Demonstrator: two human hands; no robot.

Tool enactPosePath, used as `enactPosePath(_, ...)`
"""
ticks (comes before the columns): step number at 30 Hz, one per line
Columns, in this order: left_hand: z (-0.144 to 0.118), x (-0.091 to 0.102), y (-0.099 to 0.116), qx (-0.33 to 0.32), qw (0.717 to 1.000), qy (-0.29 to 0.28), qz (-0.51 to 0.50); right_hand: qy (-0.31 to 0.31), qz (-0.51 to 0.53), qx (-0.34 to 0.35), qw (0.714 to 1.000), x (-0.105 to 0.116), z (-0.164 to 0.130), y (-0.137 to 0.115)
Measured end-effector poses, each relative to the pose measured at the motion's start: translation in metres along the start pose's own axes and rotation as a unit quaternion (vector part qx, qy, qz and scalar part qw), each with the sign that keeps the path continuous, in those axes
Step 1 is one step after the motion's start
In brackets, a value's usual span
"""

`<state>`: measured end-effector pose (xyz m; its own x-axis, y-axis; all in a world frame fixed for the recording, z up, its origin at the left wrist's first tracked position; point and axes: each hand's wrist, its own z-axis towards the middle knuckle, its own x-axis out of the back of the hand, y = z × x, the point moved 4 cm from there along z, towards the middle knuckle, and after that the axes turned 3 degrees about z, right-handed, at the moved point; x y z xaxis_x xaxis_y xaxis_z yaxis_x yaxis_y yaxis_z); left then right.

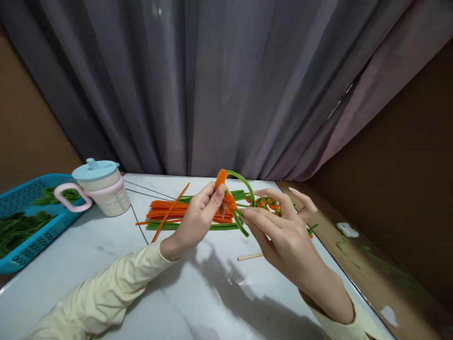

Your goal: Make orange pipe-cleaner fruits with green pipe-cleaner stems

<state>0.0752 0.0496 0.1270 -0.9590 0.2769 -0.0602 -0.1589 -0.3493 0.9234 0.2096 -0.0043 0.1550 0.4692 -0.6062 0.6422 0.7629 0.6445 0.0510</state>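
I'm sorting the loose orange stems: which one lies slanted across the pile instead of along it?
The single orange pipe cleaner on the pile's left, running diagonally across the flat orange bundle, its lower end out on the white table.

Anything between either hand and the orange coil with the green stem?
Nothing visible. The left hand pinches the orange coil directly, and the right hand grips its green stem. The loose pipe cleaners lie on the table, behind and below.

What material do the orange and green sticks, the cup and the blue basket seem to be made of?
Sticks: probably fuzzy pipe cleaners; the green one in the hands bends in a loop, the orange is coiled.
Cup: likely plastic, smooth, matte lid, translucent body.
Basket: likely moulded plastic, with a perforated grid.
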Motion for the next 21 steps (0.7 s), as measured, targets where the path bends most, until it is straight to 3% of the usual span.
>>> enactPosePath(5,-0.003,-0.002,-0.005,-0.014,0.998,0.02,0.06,0.017,0.011,0.011,1.0,-0.006,-0.004,-0.007)
enactPosePath(10,-0.005,-0.003,-0.009,-0.026,0.993,0.005,0.113,0.013,0.042,-0.027,0.999,-0.011,-0.004,-0.007)
enactPosePath(13,-0.002,-0.004,-0.008,-0.028,0.989,-0.019,0.141,-0.013,0.072,-0.045,0.996,-0.002,-0.001,0.001)
enactPosePath(17,-0.001,-0.009,-0.003,-0.029,0.974,-0.09,0.205,0.0,0.076,-0.076,0.994,0.014,0.003,0.013)
enactPosePath(21,-0.006,-0.014,-0.003,-0.049,0.947,-0.151,0.279,-0.047,0.145,-0.12,0.981,0.005,0.0,0.018)
